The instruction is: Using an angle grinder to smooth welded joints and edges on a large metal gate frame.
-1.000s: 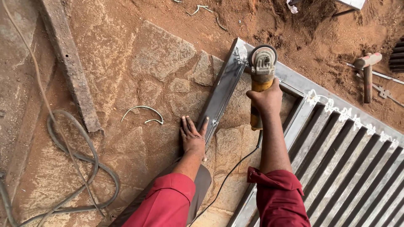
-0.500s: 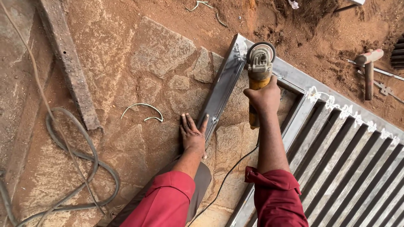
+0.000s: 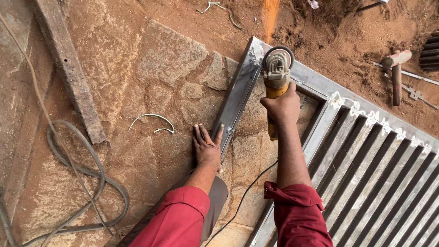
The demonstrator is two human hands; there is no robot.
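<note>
Sparks (image 3: 270,13) fly up from the corner of the metal frame (image 3: 238,98) as the angle grinder (image 3: 275,75) bites in, its disc at the far end and its yellow body running back toward the person. The right hand (image 3: 284,107) is wrapped tight around that body. The left hand (image 3: 206,146) lies flat with its fingers spread on the stone floor (image 3: 151,68), its thumb side against the frame's long bar, which slants from near left to far right. A grille of parallel slats (image 3: 384,183) fills the right. A hammer (image 3: 396,68) lies on the dirt well beyond the frame's far edge. Hoses (image 3: 87,178) curl at the left, with open stone between them and the bar.
</note>
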